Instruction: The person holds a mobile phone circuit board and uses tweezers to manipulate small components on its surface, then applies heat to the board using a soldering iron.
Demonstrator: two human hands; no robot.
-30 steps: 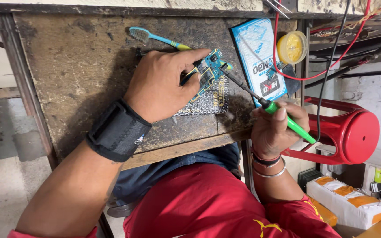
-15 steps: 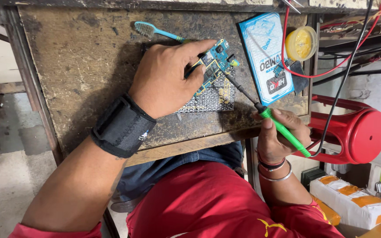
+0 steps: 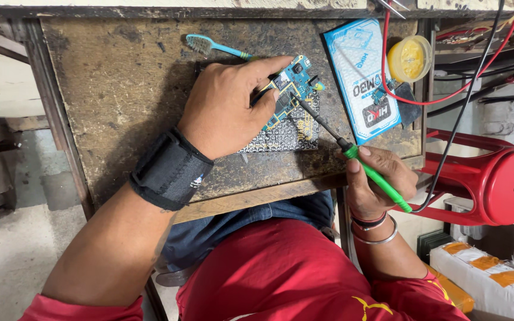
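Observation:
My left hand (image 3: 228,106), with a black wrist wrap, presses down on a small blue circuit board (image 3: 292,83) that lies on a perforated metal mat (image 3: 290,134) on the worn wooden bench (image 3: 126,83). My right hand (image 3: 379,181) grips a green-handled soldering iron (image 3: 376,176) like a pen. Its dark metal tip reaches up and left onto the board's lower edge. A black cable runs from the iron's handle up to the right.
A blue toothbrush (image 3: 212,44) lies behind my left hand. A blue flat packet (image 3: 361,77) and a round yellow tin (image 3: 410,57) sit to the right of the board. Red and black wires (image 3: 447,89) cross the bench's right edge. A red plastic stool (image 3: 495,178) lies on its side at the right.
The view has shifted slightly. My right hand has moved the iron's tip up onto the board; my left hand keeps holding the board in place.

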